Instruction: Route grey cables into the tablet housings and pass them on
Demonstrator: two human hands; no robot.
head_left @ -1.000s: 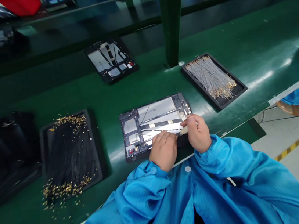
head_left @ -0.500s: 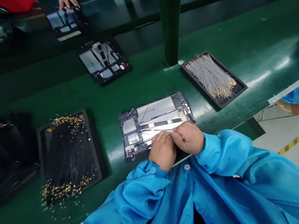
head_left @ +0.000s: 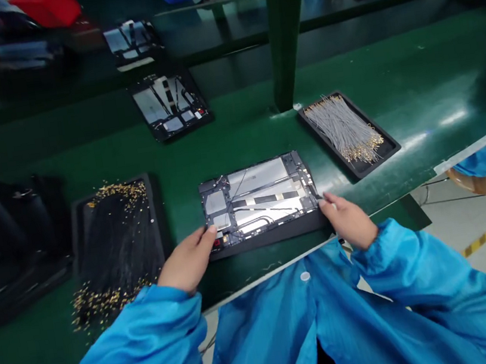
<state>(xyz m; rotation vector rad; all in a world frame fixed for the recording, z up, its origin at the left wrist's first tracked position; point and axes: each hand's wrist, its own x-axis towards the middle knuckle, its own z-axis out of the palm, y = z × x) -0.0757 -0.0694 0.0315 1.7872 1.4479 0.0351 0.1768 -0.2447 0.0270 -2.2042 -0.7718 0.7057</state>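
While both hands hold it, tablet (head_left: 259, 201): opened, flat on belt (head_left: 413, 74), 12 o'clock
Left hand (head_left: 188, 261): narrow grip, tablet's 7 o'clock corner
Right hand (head_left: 348, 220): narrow pinch, tablet's 5 o'clock edge
Gray wire tray (head_left: 361, 170): 1 o'clock
Black wire tray (head_left: 79, 247): 10 o'clock

You can't read any text, brand or number in this view. The open tablet housing (head_left: 259, 204) in front of you has a small red mark (head_left: 218, 242) near one corner, but it's too small and blurred to tell whether it's a label. The white strip (head_left: 135, 64) beside the far tablet housing (head_left: 132, 44) shows no legible print. The black trays (head_left: 357, 157) on the table (head_left: 430, 71) show no readable markings either.
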